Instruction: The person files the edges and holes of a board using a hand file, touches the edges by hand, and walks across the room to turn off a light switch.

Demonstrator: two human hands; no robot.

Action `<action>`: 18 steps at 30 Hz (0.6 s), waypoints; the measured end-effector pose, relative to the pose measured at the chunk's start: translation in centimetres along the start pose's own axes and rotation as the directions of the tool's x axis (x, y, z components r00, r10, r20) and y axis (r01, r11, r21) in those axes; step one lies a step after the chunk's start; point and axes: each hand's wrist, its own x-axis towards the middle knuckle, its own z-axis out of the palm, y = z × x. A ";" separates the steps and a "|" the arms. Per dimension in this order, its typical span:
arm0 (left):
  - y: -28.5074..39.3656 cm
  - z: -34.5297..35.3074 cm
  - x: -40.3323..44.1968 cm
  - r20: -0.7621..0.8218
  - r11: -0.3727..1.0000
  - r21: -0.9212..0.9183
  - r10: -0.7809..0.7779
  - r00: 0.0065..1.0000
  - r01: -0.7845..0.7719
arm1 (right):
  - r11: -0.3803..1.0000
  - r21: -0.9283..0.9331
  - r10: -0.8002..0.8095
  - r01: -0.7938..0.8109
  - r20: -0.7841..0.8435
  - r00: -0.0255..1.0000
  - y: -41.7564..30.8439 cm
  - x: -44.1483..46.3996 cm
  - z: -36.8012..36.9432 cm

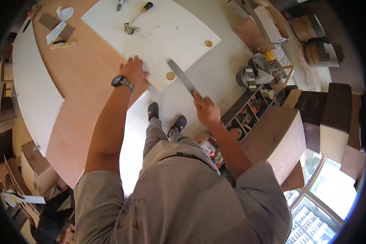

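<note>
My right hand [207, 110] is closed round the near end of a long flat metal tool [182, 76], whose far end lies over the white panel [183, 36] near a round hole. My left hand [133, 70], with a watch on the wrist, rests with fingers spread at the edge where the white panel meets the brown board [89, 81]. On the panel, beyond both hands, are a screwdriver [140, 14] with a black and yellow handle and a metal hinge [130, 29]. A second round hole is near the panel's right corner.
A curved white panel [32, 81] stands at the left. To the right are a tool tray [248, 116], buckets [246, 77], a wooden box [272, 134] and stacked dark boxes [333, 105]. Another person [53, 221] is at the lower left.
</note>
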 end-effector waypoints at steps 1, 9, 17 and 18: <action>-0.2 0.4 0.0 -0.030 1.000 0.008 -0.005 1.000 0.005 | 1.000 -0.014 0.020 -0.020 0.019 1.000 0.1 0.6 0.4; -0.1 -0.6 -0.2 0.048 1.000 0.017 0.012 0.999 -0.013 | 0.994 -0.099 0.044 -0.042 0.023 0.999 0.0 5.0 2.3; -1.7 2.7 0.4 -0.125 0.995 0.084 0.071 0.990 -0.061 | 0.998 -0.050 0.046 -0.044 0.046 0.998 -1.8 6.6 2.6; -1.7 2.6 0.3 -0.133 0.993 0.101 0.072 0.989 -0.059 | 0.996 -0.078 0.042 -0.038 0.048 0.998 -1.8 6.9 2.6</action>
